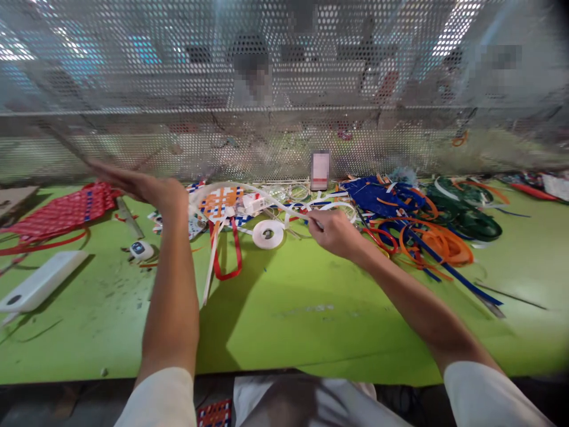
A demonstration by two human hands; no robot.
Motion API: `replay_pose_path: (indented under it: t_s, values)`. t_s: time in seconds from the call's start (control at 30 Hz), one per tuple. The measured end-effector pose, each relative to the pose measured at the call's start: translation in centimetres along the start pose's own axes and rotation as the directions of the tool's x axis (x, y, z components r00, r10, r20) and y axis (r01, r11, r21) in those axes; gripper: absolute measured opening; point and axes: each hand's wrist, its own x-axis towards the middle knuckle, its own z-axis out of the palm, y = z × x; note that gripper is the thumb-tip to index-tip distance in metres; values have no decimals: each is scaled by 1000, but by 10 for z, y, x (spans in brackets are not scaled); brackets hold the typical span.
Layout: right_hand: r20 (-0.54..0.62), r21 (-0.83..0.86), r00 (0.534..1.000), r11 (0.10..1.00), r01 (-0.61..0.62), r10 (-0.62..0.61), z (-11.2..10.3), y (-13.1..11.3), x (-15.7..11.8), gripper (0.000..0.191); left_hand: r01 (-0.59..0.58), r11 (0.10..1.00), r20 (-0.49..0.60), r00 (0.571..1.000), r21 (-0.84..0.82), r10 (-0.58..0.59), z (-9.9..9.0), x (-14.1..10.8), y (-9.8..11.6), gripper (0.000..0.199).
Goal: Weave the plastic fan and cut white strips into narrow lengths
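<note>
My right hand is closed around the end of a white plastic strip, its thumb and fingers pinched together. From there the strip arches left over the clutter toward my left wrist. My left hand is raised at the left, smeared by motion, with its fingers pointing up and left. A thin dark bar runs beyond its fingertips; whether the hand holds it I cannot tell. Between the hands lie an orange, white and blue woven piece with a red strap loop and a roll of white tape.
Blue strips, orange coils and green coils heap at the right. A red woven piece, a white oblong device and a small white gadget lie left. A phone leans on the perforated metal screen.
</note>
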Motion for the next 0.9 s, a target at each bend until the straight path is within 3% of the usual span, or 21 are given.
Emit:
replay_pose_path:
  t_s: [0.03, 0.07, 0.1, 0.13, 0.17, 0.2, 0.27, 0.33, 0.43, 0.57, 0.77, 0.9]
  values:
    - [14, -22, 1000, 1000, -18, 18, 4, -3, -1, 21, -31, 999, -115, 993, 42, 36, 2, -15, 16, 72]
    - [32, -44, 999, 998, -35, 37, 7, -6, -1, 19, -120, 988, -297, 944, 100, 145, 8, -33, 33, 83]
    - [46, -67, 997, 996, -51, 54, 10, -9, -1, 18, -295, 950, -365, 878, 99, 311, 17, -50, 50, 79]
    - [55, -89, 996, 994, -62, 67, 12, -11, -1, 17, -541, 841, -226, 817, 21, 531, 28, -67, 67, 70]
    - [66, -106, 995, 992, -62, 69, 12, -12, -1, 18, -697, 710, -56, 716, -97, 695, 41, -83, 82, 59]
    - [73, -122, 995, 991, -55, 65, 11, -12, -1, 19, -751, 625, 83, 624, -211, 777, 53, -95, 94, 51]
    - [64, -142, 997, 989, -43, 53, 5, -11, -1, 21, -715, 588, 260, 528, -378, 809, 73, -109, 106, 47]
    - [32, -148, 998, 988, -41, 46, -5, -9, -3, 20, -657, 589, 332, 486, -471, 808, 83, -110, 106, 44]
    - [-36, -144, 999, 989, -17, 12, -20, -8, -4, 23, -665, 598, 319, 507, -447, 801, 85, -105, 100, 40]
    - [-121, -121, 989, 990, 67, -82, -32, -10, -4, 25, -696, 711, 433, 612, -100, 661, 78, -109, 104, 36]
    - [-131, -224, 983, 969, 100, -131, -25, -7, -6, 27, -676, 737, 521, 631, 6, 575, 72, -114, 116, 25]
    - [-228, -283, 957, 953, 110, -178, -23, 0, -3, 27, -665, 746, 522, 640, 11, 563, 70, -110, 112, 29]
